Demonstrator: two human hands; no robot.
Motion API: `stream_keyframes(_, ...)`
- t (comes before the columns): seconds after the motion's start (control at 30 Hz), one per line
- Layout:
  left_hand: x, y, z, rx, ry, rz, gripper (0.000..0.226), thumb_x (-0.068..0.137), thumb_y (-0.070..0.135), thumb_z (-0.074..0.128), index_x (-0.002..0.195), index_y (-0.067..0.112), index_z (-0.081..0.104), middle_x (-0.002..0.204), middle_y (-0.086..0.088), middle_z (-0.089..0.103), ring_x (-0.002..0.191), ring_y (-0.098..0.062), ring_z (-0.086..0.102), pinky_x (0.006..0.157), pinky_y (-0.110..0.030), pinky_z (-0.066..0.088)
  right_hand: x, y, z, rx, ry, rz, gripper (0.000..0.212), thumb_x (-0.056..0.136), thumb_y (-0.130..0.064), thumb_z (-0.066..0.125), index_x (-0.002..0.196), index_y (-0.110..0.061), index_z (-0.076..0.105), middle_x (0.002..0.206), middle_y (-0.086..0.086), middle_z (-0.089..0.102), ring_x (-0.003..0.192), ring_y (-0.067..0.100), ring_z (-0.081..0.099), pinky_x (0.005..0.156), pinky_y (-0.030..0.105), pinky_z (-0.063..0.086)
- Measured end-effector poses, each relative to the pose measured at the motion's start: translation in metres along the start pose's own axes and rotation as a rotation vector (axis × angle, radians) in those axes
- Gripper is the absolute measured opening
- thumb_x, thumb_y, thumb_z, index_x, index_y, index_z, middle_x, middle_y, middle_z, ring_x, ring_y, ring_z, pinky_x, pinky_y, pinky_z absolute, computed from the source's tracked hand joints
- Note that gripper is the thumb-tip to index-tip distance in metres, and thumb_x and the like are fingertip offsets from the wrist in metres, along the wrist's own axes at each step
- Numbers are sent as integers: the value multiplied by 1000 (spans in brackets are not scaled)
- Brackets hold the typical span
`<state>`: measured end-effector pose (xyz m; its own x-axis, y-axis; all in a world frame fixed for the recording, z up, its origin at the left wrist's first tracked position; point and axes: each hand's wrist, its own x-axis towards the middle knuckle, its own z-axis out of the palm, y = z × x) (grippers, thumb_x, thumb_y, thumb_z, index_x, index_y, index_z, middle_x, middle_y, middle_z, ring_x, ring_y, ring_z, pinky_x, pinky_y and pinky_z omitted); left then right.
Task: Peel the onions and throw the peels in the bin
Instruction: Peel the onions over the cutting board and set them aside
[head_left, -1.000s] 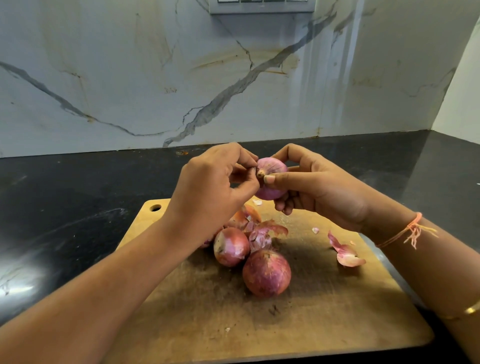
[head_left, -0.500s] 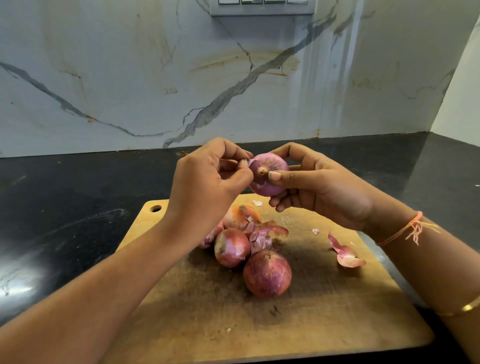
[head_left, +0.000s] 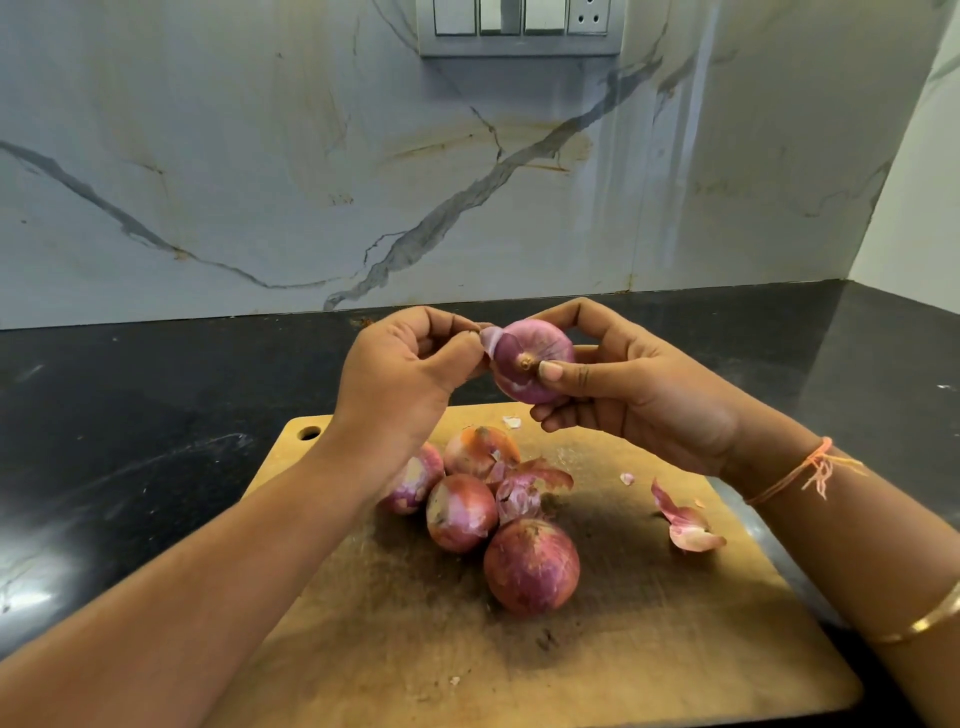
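Onion (head_left: 532, 361), glossy purple, root end forward, gripped by right hand (head_left: 639, 389); loose skin flap (head_left: 491, 338) pinched by left hand (head_left: 400, 374).

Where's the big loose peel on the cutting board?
Head view: the peel lies near the cutting board's right edge, right of the onion pile.

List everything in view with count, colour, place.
Countertop: 1, black, across the frame.
Cutting board: 1, wooden, on the countertop.
Held onion: 1, purple-red, above the cutting board.
Onions on board: 4, reddish, clustered mid-board; one partly hidden.
Peel flap: 1, pale purple, half-lifted off the held onion.
Loose peels: several, pink, right side and amid the cluster.
Switch panel: 1, grey, top centre.
Hands: 2; left hand pinches the flap, right hand holds the onion.
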<state>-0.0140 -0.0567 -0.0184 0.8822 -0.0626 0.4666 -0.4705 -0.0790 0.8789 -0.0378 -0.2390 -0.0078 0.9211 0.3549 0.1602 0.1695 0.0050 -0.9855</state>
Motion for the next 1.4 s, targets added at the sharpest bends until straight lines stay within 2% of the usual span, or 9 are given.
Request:
stream_keyframes(0.13,-1,1,-2,152,-49,114,5,86,15,68,89,18,65,89,1,72,85,-15,69,80,-36,58,0,-1,-2,-31,15,-9,42,69,-18,65,111,-17,58,95,8,66,75,20,64,74,27,58)
stream_keyframes(0.3,-4,4,1,220,-115,134,34,72,46,69,96,24,58,91,8,69,80,-5,70,69,-21,57,0,-1,-2,-78,6,-40,42,70,-20,66,111,-17,57,93,8,68,79,21,64,76,30,57)
stream_keyframes(0.5,-2,-1,0,322,-57,212,5,88,28,61,84,27,58,82,4,70,77,-11,68,68,-24,57,0,-1,0,-105,4,-26,42,68,-20,66,109,-20,56,95,7,67,78,20,65,76,29,58)
stream_keyframes(0.67,-1,-3,1,375,-11,246,14,92,21,59,82,28,53,82,4,69,77,-10,67,67,-30,57,0,0,-1,-64,-13,-23,41,70,-18,66,110,-19,56,95,8,67,77,19,64,75,27,58)
stream_keyframes(0.87,4,-2,-5,226,41,154,16,94,8,56,82,16,49,78,5,69,67,-5,69,59,-17,54,0,0,-4,71,-42,-40,36,79,-8,70,112,-15,58,95,10,67,80,24,66,74,28,58)
stream_keyframes(1.03,-1,-1,-3,270,-28,172,20,91,7,60,88,26,55,86,6,68,70,-6,68,56,-17,54,3,2,-4,131,-30,-5,40,80,-9,65,119,-9,55,97,14,66,78,23,66,68,27,58)
stream_keyframes(1.2,-3,-1,-2,282,-122,159,11,91,25,60,99,32,61,90,8,69,80,-6,68,67,-25,59,5,3,-6,144,-44,23,43,77,-15,59,119,-10,57,92,11,68,74,21,64,65,26,57)
stream_keyframes(1.3,-4,-1,-1,291,-183,151,35,80,43,59,109,24,64,93,8,72,85,-5,69,75,-28,59,5,4,-6,102,-51,25,41,77,-16,59,118,-12,59,93,9,67,72,18,62,63,24,54)
stream_keyframes(1.4,-4,0,-1,298,-200,155,41,78,44,58,112,22,66,96,9,72,87,-4,69,80,-29,58,6,6,-6,58,-37,28,42,76,-18,59,117,-13,59,94,6,66,70,14,60,60,22,51)
